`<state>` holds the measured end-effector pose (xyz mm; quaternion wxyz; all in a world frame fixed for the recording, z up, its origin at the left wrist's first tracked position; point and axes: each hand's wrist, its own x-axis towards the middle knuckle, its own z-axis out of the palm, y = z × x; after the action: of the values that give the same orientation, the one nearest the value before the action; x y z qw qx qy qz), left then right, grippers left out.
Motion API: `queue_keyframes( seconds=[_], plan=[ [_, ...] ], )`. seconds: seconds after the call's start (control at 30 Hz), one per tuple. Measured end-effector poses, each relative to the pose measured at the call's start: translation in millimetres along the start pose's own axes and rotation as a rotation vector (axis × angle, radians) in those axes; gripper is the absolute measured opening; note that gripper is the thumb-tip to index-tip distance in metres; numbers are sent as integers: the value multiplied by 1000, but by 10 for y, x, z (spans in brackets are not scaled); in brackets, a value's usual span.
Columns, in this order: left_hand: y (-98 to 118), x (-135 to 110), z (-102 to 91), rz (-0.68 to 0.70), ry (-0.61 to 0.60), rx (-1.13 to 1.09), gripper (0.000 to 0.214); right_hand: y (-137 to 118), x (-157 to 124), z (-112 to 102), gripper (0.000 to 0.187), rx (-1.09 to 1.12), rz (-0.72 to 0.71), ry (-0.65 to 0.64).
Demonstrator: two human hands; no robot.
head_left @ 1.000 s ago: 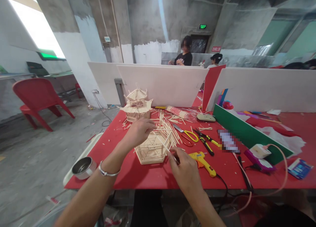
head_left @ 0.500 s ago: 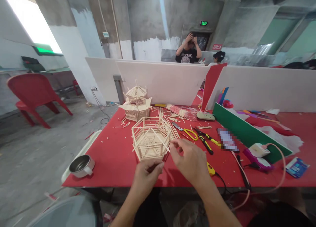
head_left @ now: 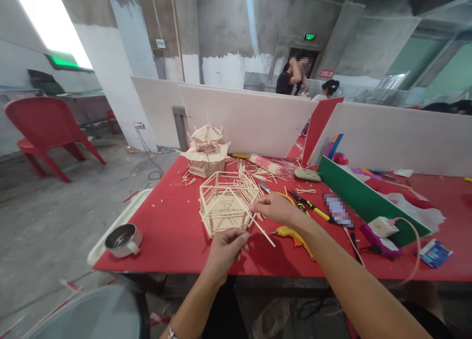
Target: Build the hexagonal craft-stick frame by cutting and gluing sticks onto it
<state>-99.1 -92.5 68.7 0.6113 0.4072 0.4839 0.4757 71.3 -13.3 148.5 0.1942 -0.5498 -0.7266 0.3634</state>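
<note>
A hexagonal frame of thin wooden sticks stands on the red table in front of me. One loose-ended wooden stick slants down from its top, past its right front side. My right hand pinches this stick at the frame's right side. At the near edge of the frame, my left hand has thumb and fingers drawn together; anything between them is too small to make out. A yellow hot glue gun lies right of the stick, partly behind my right forearm.
A tiered stick pavilion stands behind the frame. Loose sticks, yellow-handled pliers and a phone lie to the right. A metal cup sits at the left edge. A green board and white partitions bound the workspace.
My right hand has moved up and away from my left, its forearm now reaching in from further right. The slanting stick shows more of its length. The person behind has turned sideways.
</note>
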Motion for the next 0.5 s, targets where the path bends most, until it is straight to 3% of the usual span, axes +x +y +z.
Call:
queue_keyframes(
  seconds=[0.5],
  plan=[
    [6,-26,-8,-8,1,17,38,-61,40,23,28,-6,-20,-96]
  ],
)
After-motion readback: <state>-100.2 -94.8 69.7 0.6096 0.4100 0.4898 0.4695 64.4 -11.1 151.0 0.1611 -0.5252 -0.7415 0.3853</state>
